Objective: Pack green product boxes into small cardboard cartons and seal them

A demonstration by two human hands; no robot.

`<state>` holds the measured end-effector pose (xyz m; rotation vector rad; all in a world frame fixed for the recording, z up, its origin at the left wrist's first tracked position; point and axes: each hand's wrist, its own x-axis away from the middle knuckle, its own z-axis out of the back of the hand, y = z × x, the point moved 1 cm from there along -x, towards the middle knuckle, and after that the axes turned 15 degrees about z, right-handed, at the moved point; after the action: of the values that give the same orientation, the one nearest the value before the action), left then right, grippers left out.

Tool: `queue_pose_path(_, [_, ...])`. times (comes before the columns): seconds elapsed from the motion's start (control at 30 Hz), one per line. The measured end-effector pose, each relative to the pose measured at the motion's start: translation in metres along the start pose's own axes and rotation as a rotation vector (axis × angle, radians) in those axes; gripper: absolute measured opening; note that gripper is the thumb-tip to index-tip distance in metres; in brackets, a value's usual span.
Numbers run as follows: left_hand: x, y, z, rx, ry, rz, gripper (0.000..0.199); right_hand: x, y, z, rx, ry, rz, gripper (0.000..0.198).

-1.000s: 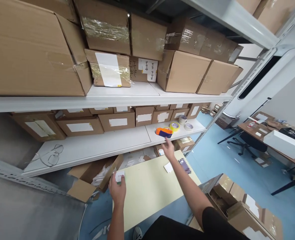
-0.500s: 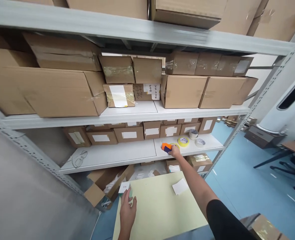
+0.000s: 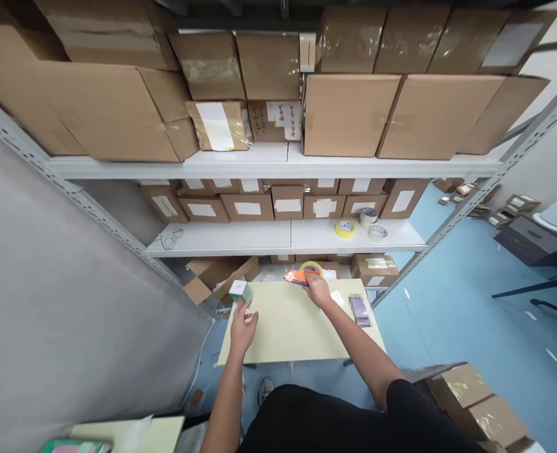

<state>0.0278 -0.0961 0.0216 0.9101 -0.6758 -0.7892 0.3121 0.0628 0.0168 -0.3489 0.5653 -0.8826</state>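
In my right hand point(image 3: 319, 289) is an orange and dark-blue tape dispenser point(image 3: 300, 277) with a roll of yellow tape on it, held above the far part of a pale yellow table point(image 3: 278, 327). My left hand point(image 3: 244, 327) has its fingers apart, at the near side of a small white and green box point(image 3: 239, 290) on the table's far left corner. Whether the fingertips touch the box I cannot tell. White paper point(image 3: 337, 298) lies partly behind my right wrist. A blurred purple item point(image 3: 359, 311) rests on the table's right side.
A metal shelf point(image 3: 222, 236) behind the table holds small labelled cartons point(image 3: 248, 207), a yellow tape roll point(image 3: 345, 228) and pale rolls point(image 3: 378, 233). Large cartons point(image 3: 349, 116) fill the level above. An open carton point(image 3: 222, 277) sits low at left; taped boxes point(image 3: 467, 385) stand at right.
My right hand has brought the tape dispenser from the shelf back over the table. My left hand stays by the small box. The view has tilted down, showing more floor.
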Motion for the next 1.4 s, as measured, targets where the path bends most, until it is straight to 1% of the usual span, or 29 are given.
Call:
queue_pose_path(0.13, [0.032, -0.008, -0.013, -0.044, -0.041, 0.045, 0.052, 0.077, 0.017, -0.036, -0.082, -0.105, -0.122, 0.026])
queue_pose_path(0.2, [0.048, -0.015, -0.019, -0.067, -0.052, 0.062, 0.052, 0.113, 0.031, -0.050, -0.132, -0.129, -0.197, 0.028])
queue_pose_path(0.33, [0.077, -0.032, -0.029, -0.094, -0.083, 0.106, 0.053, 0.174, 0.065, -0.069, -0.257, -0.089, -0.339, 0.025])
queue_pose_path(0.4, [0.088, -0.040, -0.032, -0.099, -0.101, 0.138, 0.054, 0.198, 0.082, -0.075, -0.260, -0.075, -0.382, 0.023])
queue_pose_path(0.47, [0.098, -0.045, -0.032, -0.099, -0.120, 0.161, 0.054, 0.216, 0.096, -0.078, -0.174, -0.119, -0.427, 0.022])
queue_pose_path(0.57, [0.110, -0.048, -0.029, -0.098, -0.125, 0.177, 0.055, 0.230, 0.109, -0.077, 0.004, -0.247, -0.489, 0.020])
queue_pose_path(0.67, [0.120, -0.050, -0.021, -0.109, -0.090, 0.189, 0.054, 0.231, 0.107, -0.073, 0.062, -0.301, -0.507, 0.027])
queue_pose_path(0.73, [0.126, -0.052, -0.016, -0.103, -0.086, 0.208, 0.053, 0.227, 0.097, -0.068, 0.062, -0.277, -0.488, 0.038])
queue_pose_path(0.8, [0.132, -0.053, -0.012, -0.069, -0.092, 0.226, 0.052, 0.221, 0.081, -0.063, 0.024, -0.199, -0.439, 0.047])
queue_pose_path(0.87, [0.139, -0.054, -0.009, -0.015, -0.094, 0.219, 0.052, 0.216, 0.057, -0.058, -0.082, -0.088, -0.382, 0.054])
queue_pose_path(0.97, [0.153, -0.057, 0.003, 0.067, -0.078, 0.185, 0.053, 0.210, 0.009, -0.059, -0.314, 0.064, -0.316, 0.065])
queue_pose_path(1.03, [0.168, -0.061, 0.019, 0.126, -0.060, 0.182, 0.054, 0.205, -0.030, -0.064, -0.476, 0.101, -0.268, 0.069])
queue_pose_path(1.13, [0.199, -0.077, 0.058, 0.228, -0.049, 0.170, 0.057, 0.197, -0.096, -0.078, -0.666, 0.057, -0.178, 0.068])
queue_pose_path(1.2, [0.225, -0.095, 0.091, 0.288, -0.068, 0.141, 0.058, 0.193, -0.145, -0.092, -0.728, 0.019, -0.117, 0.067])
queue_pose_path(1.27, [0.256, -0.118, 0.128, 0.346, -0.057, 0.116, 0.059, 0.193, -0.196, -0.109, -0.761, -0.023, -0.054, 0.069])
queue_pose_path(1.33, [0.289, -0.146, 0.165, 0.414, 0.026, 0.120, 0.059, 0.200, -0.248, -0.128, -0.785, -0.076, 0.019, 0.070])
queue_pose_path(1.4, [0.324, -0.177, 0.200, 0.492, 0.149, 0.147, 0.061, 0.213, -0.300, -0.149, -0.803, -0.143, 0.099, 0.070])
